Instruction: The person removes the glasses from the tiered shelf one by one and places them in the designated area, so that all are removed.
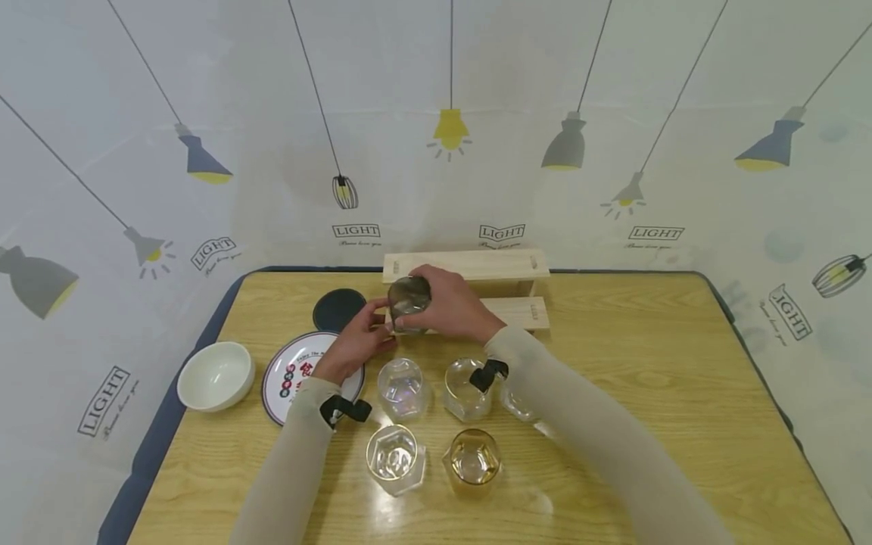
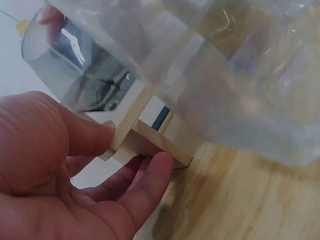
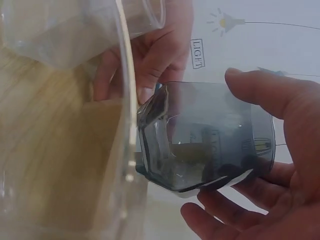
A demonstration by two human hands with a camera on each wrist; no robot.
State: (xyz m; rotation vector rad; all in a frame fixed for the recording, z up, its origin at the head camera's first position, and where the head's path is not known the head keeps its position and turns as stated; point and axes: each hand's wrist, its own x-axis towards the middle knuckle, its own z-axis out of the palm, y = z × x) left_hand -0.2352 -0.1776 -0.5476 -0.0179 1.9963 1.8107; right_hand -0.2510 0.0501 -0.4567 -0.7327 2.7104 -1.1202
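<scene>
My right hand (image 1: 455, 304) grips a smoky grey drinking glass (image 1: 409, 294) near its rim, thumb on one side and fingers on the other. The glass has a faceted base and is over the left end of a two-step wooden stand (image 1: 519, 312). In the right wrist view the grey glass (image 3: 205, 135) shows nothing in it. My left hand (image 1: 356, 342) holds the left end of the stand's lower step. In the left wrist view its thumb lies on the top board (image 2: 132, 112) and the fingertips touch the wooden support (image 2: 160, 145) below.
Nearer me stand several glasses: an iridescent one (image 1: 402, 387), a clear one (image 1: 467, 387), a gold-rimmed one (image 1: 392, 454) and an amber one (image 1: 474, 459). Another glass (image 1: 519, 403) is partly behind my right sleeve. Leftward are a dark round mat (image 1: 338, 309), printed plate (image 1: 278, 371) and white bowl (image 1: 216, 376).
</scene>
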